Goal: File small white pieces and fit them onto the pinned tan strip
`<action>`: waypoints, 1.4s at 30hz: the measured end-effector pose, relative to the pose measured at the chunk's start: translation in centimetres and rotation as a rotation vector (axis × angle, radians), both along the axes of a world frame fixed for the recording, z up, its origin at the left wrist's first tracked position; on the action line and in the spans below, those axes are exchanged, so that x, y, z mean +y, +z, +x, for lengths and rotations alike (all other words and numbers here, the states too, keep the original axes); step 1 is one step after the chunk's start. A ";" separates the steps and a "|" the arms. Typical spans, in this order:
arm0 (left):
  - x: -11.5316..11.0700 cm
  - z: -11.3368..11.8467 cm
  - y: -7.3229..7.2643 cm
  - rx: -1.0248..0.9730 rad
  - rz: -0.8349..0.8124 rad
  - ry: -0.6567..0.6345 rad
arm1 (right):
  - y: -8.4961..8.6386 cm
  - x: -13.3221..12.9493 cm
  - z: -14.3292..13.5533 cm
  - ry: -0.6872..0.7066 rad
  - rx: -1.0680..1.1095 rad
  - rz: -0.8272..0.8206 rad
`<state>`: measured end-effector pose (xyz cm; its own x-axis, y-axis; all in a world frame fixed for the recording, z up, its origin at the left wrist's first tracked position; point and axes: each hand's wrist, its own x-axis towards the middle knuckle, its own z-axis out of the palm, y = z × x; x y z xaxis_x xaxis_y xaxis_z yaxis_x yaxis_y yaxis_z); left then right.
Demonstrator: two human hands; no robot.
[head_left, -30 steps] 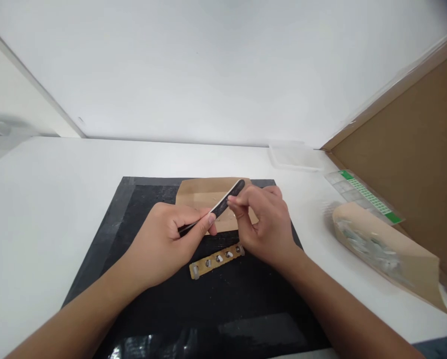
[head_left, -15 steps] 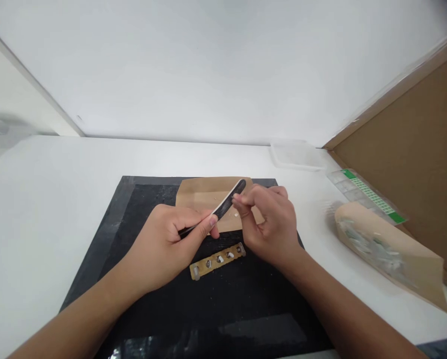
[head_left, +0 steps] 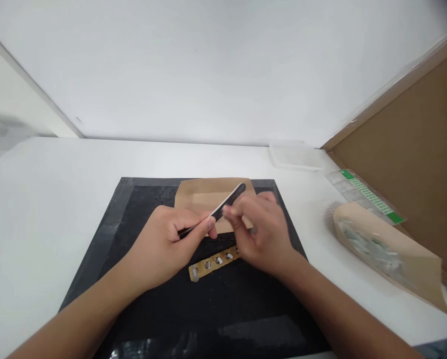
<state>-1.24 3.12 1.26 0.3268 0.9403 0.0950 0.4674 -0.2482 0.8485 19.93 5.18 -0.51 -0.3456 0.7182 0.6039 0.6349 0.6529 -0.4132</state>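
Note:
My left hand is closed round the lower part of a thin black file with a pale edge, which points up and to the right. My right hand is pinched at the file's dark face, slightly blurred; whatever its fingertips hold is too small to make out. Beneath both hands lies a brown paper sheet. Nearer to me, a gold strip bears several small round holders with whitish pieces on them, and my right hand hides its right end.
A black mat lies under the work. At the back right stands a clear tray. To the right are a clear case with a green-and-white label and a brown paper pouch with a clear window.
My right hand has moved left and slightly down along the file, now covering the right end of the gold strip. My left hand keeps its hold on the file.

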 end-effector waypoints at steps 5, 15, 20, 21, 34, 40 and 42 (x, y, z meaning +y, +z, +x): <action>0.0 0.1 -0.2 0.026 0.034 0.013 | 0.2 -0.1 -0.1 -0.051 0.002 0.007; -0.1 0.0 -0.1 0.039 0.110 0.015 | 0.0 0.0 -0.2 -0.001 0.002 -0.006; 0.0 0.1 -0.1 0.023 0.122 0.011 | 0.2 0.1 -0.1 -0.010 0.009 0.011; 0.0 0.1 -0.1 0.021 0.123 0.010 | 0.2 0.1 0.0 -0.001 -0.009 0.013; 0.1 0.0 -0.2 0.045 0.138 0.021 | 0.3 0.2 -0.1 -0.013 -0.013 0.016; 0.1 0.0 -0.3 0.008 0.122 0.100 | 0.1 0.0 0.1 0.023 0.220 -0.055; 0.0 0.0 -0.5 0.013 0.122 0.139 | -0.2 -0.1 0.2 0.043 0.357 -0.172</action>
